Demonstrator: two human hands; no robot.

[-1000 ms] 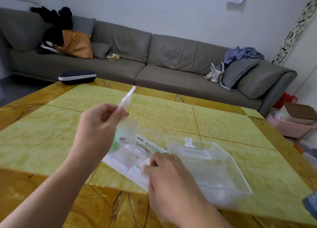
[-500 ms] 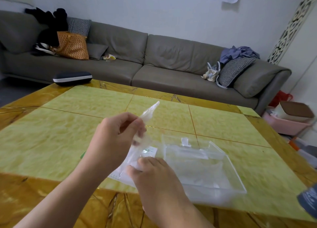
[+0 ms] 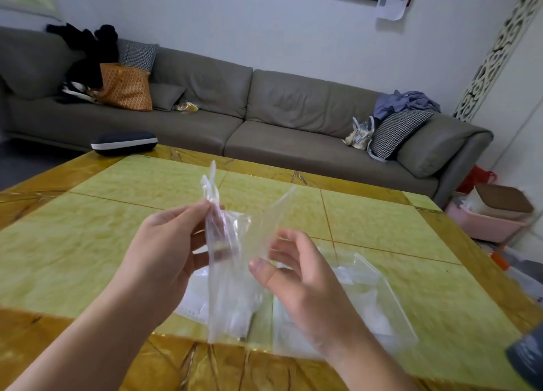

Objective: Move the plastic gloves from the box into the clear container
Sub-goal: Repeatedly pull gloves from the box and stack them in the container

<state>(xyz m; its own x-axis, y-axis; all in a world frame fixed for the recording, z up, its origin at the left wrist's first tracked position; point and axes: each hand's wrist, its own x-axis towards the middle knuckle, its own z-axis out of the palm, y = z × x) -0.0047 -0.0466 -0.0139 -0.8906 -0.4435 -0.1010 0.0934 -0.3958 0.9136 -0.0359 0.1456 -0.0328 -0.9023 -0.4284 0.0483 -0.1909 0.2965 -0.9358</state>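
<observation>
Clear plastic glove (image 3: 232, 243) now hangs lifted above the counter's (image 3: 88, 243) near edge, pulled free of the box (image 3: 194, 299). Left hand (image 3: 164, 252) fingers pinch it; right hand (image 3: 305, 285) has released the box, fingers loosely spread beside the film. Container (image 3: 390, 311) awaits at right.

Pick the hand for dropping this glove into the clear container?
Left hand: it already pinches the glove. Right hand is nearer the clear container but looks open.
</observation>
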